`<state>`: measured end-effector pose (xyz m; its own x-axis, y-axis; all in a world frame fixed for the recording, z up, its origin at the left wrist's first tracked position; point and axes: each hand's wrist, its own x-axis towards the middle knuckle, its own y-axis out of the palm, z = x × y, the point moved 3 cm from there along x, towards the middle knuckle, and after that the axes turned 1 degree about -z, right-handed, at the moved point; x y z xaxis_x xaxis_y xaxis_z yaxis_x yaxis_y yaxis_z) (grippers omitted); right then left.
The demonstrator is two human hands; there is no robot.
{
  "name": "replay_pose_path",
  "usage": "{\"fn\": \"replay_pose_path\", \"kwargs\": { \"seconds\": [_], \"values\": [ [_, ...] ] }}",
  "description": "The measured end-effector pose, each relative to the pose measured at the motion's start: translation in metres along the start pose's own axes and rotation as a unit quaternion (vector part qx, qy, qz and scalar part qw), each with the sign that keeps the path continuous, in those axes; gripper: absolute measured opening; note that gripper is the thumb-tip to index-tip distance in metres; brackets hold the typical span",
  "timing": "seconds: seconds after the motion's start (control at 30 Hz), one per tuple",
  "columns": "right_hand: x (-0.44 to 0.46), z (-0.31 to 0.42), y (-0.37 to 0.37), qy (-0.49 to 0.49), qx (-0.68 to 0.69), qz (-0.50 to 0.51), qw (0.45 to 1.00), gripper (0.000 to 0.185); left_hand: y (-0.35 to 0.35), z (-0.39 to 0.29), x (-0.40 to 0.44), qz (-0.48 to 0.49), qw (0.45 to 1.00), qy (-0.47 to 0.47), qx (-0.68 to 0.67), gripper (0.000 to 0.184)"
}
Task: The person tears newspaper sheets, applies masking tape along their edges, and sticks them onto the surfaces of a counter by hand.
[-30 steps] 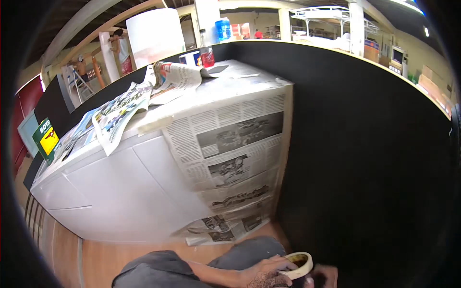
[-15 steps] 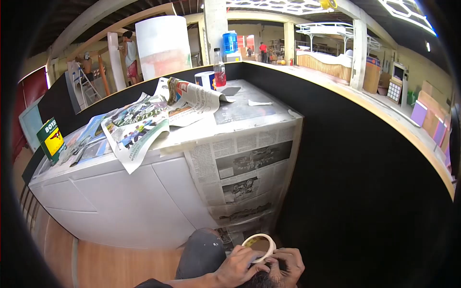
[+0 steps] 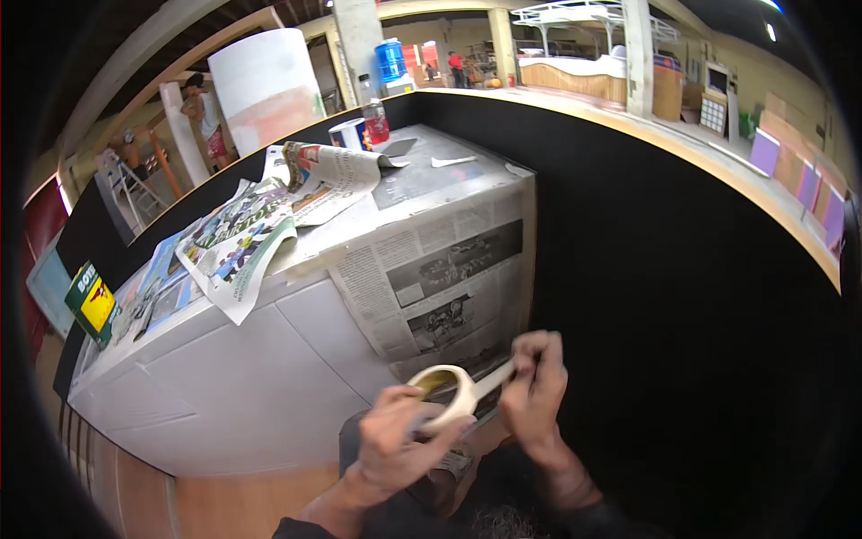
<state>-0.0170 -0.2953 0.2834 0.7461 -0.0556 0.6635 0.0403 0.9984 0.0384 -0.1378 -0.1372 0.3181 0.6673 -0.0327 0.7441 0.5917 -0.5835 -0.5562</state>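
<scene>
My left hand (image 3: 395, 445) is closed around a roll of masking tape (image 3: 462, 402), thumb along its lower side. A short strip of tape (image 3: 492, 380) stretches from the roll to my right hand (image 3: 536, 386), whose fingers pinch its free end. Both hands are raised in front of a cabinet (image 3: 224, 377) with pale, smooth panels. Printed newspaper (image 3: 431, 287) covers the cabinet's right section, just beyond the tape. The right hand is slightly blurred, and my knee is partly hidden behind the left hand.
Loose newspaper sheets (image 3: 238, 238) lie on the cabinet top, one hanging over its edge. A green can (image 3: 92, 305), a bottle of red liquid (image 3: 375, 121) and a white-and-blue can (image 3: 348, 135) stand there. A black panel (image 3: 664, 296) rises at right. Two people are in the background.
My hands have risen and drawn apart, pulling a strip of tape off the roll. The right hand has moved up, the left one up and leftward. The view has shifted slightly.
</scene>
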Motion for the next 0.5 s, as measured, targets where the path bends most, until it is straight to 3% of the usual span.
{"fn": "replay_pose_path", "kwargs": {
  "seconds": [0.1, 0.2, 0.27, 0.37, 0.4, 0.5],
  "values": [
    [0.044, 0.003, 0.012, -0.08, -0.003, -0.098, 0.992, 0.022, -0.039, -0.003, 0.009, -0.038, 0.996, 0.02, 0.083, 0.026],
    [0.085, -0.017, 0.023, -0.059, 0.008, -0.197, 0.979, 0.018, -0.084, 0.002, 0.008, -0.119, 0.974, 0.036, 0.189, 0.032],
    [0.107, -0.035, 0.019, -0.041, 0.017, -0.245, 0.968, 0.015, -0.121, -0.01, 0.009, -0.084, 0.971, 0.023, 0.222, 0.033],
    [0.117, -0.045, 0.035, 0.01, 0.043, -0.182, 0.982, 0.012, -0.132, -0.016, 0.018, -0.107, 0.957, 0.024, 0.267, 0.033],
    [0.118, -0.049, 0.043, 0.083, 0.148, -0.142, 0.975, 0.004, -0.131, -0.017, 0.022, -0.126, 0.951, 0.024, 0.282, 0.033],
    [0.133, -0.054, 0.057, 0.029, 0.193, -0.151, 0.969, 0.019, -0.118, -0.009, 0.046, -0.182, 0.939, 0.045, 0.287, 0.031]
  ]
}}
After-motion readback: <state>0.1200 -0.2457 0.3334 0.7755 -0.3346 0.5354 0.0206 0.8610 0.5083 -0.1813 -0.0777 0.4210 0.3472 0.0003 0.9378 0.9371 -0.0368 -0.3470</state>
